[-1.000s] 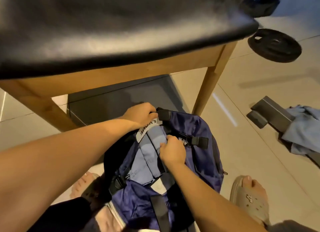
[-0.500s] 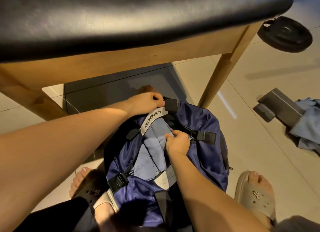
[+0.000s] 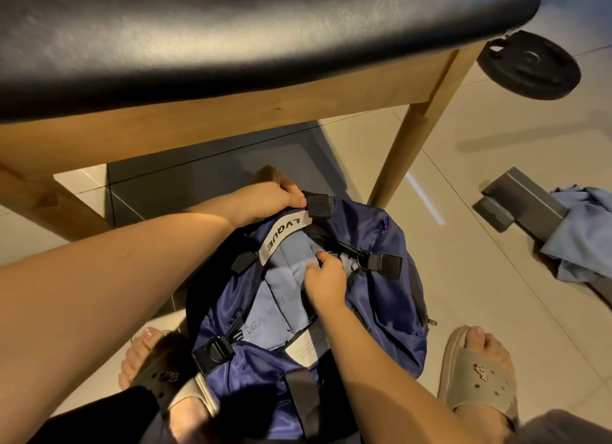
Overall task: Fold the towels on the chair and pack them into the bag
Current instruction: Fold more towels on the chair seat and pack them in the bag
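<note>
Pale floor tiles [image 3: 496, 294] run under a chair [image 3: 231, 122] with a black padded seat and wooden frame. A navy bag [image 3: 381, 278] stands open on the floor between the person's sandalled feet. Folded light blue towels [image 3: 284, 278] sit upright inside its mouth, just under a white label strap [image 3: 284, 233].

The towels look soft, light and limp, likely to slump or unfold if lifted by one layer. They are best taken across the whole folded stack and pressed down from the top. The bag's thin, shiny fabric looks slippery and collapses easily, so its rim needs holding open.

The left hand [image 3: 268, 195] is at the far rim, its fingers [image 3: 294, 196] curled tight round the bag's edge beside a black webbing tab. The right hand [image 3: 326, 281] is in the opening, its fingers [image 3: 323, 259] bent close together and apparently pinching the top of the towels. More blue cloth [image 3: 583, 231] lies on the floor well to the right
</note>
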`<state>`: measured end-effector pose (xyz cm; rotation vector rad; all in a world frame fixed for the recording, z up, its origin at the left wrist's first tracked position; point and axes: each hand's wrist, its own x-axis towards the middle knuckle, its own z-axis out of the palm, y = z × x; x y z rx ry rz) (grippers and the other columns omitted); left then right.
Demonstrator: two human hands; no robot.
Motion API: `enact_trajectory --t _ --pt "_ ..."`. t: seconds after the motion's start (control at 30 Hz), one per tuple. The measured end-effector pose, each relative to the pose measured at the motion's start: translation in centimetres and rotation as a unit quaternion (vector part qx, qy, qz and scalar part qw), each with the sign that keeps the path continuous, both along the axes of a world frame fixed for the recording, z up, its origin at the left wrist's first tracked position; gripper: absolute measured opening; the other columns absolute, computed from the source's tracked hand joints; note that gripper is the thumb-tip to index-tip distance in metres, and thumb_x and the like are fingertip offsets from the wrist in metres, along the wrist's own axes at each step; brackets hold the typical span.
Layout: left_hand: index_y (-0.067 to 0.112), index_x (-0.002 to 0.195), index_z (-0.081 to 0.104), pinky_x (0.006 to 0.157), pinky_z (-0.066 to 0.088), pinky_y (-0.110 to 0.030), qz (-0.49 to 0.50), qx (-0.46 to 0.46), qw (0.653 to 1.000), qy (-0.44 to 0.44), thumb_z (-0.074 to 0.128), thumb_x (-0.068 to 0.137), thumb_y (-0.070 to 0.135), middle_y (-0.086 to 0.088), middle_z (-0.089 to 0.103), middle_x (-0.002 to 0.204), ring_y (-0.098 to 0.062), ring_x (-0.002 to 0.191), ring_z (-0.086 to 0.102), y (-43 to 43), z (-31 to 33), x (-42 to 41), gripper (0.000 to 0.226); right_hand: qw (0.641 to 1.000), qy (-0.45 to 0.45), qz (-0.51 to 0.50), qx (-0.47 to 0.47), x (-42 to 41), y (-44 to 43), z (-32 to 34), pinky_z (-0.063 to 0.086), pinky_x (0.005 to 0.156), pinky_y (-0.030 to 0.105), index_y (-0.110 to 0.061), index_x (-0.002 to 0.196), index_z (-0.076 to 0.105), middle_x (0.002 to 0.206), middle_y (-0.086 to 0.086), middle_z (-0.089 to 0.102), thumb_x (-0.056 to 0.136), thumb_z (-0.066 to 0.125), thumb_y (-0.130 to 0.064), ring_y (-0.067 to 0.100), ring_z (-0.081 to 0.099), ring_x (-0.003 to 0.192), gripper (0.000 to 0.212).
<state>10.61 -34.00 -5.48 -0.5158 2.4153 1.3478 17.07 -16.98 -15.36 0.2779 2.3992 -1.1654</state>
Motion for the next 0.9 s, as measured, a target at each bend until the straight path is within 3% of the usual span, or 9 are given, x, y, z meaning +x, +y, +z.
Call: enact_trajectory --t 0.1,0.23,0.37,0.53,0.7,0.9 --pt "0.011 0.083 0.08 0.067 0.053 -0.022 0.012 0.012 1.0 0.002 0.081 0.085 0.018 0.004 0.076 0.075 -0.011 0.072 0.071 -0.1 0.0 0.0 0.008 0.998 -0.022 0.033 0.047 0.8 0.6 0.2 0.051 0.091 0.042 -0.017 0.135 0.061 0.126 0.017 0.065 0.092 0.051 -0.01 0.041 0.061 0.113 0.044" --pt "0.015 0.093 0.078 0.071 0.048 -0.02 -0.025 0.029 0.999 -0.033 0.079 0.088 0.024 0.007 0.074 0.085 -0.006 0.077 0.066 0.4 -0.2 0.5 0.011 1.0 0.01 0.002 0.026 0.1 -0.2 0.3 0.053 0.092 0.04 -0.013 0.122 0.071 0.121 0.015 0.07 0.092 0.053 -0.002 0.038 0.063 0.112 0.037" --pt "0.02 0.086 0.074 0.081 0.049 -0.024 -0.015 0.068 0.997 -0.041 0.077 0.09 0.019 0.004 0.072 0.086 -0.008 0.08 0.064 0.2 -0.6 0.6 0.005 0.999 0.038 0.008 0.01 1.0 -0.7 -1.1 0.053 0.094 0.04 -0.015 0.129 0.069 0.122 0.014 0.071 0.098 0.057 -0.012 0.036 0.064 0.114 0.033" --pt "0.024 0.091 0.077 0.068 0.042 -0.016 -0.058 -0.037 0.997 -0.033 0.074 0.092 0.029 0.013 0.072 0.088 -0.004 0.083 0.062 0.2 0.2 0.5 0.006 0.991 0.063 0.086 0.076 1.3 -0.1 -0.4 0.051 0.093 0.044 -0.009 0.138 0.058 0.128 0.017 0.065 0.103 0.052 -0.023 0.038 0.06 0.118 0.038" --pt "0.025 0.092 0.075 0.072 0.044 -0.023 -0.087 -0.086 0.992 0.008 0.074 0.091 0.037 0.008 0.072 0.088 -0.01 0.082 0.064 0.6 0.2 1.0 0.013 0.961 0.093 0.135 0.222 4.9 1.9 1.3 0.05 0.092 0.043 -0.011 0.137 0.053 0.13 0.011 0.056 0.101 0.053 -0.03 0.033 0.054 0.119 0.041" --pt "0.023 0.089 0.083 0.069 0.044 -0.017 -0.096 -0.078 0.992 0.038 0.079 0.088 0.031 0.012 0.076 0.084 -0.004 0.082 0.067 0.9 0.1 1.7 0.009 0.99 0.066 0.038 0.12 4.7 1.3 0.5 0.055 0.091 0.041 -0.014 0.139 0.061 0.131 0.011 0.065 0.101 0.055 -0.015 0.031 0.064 0.114 0.038"
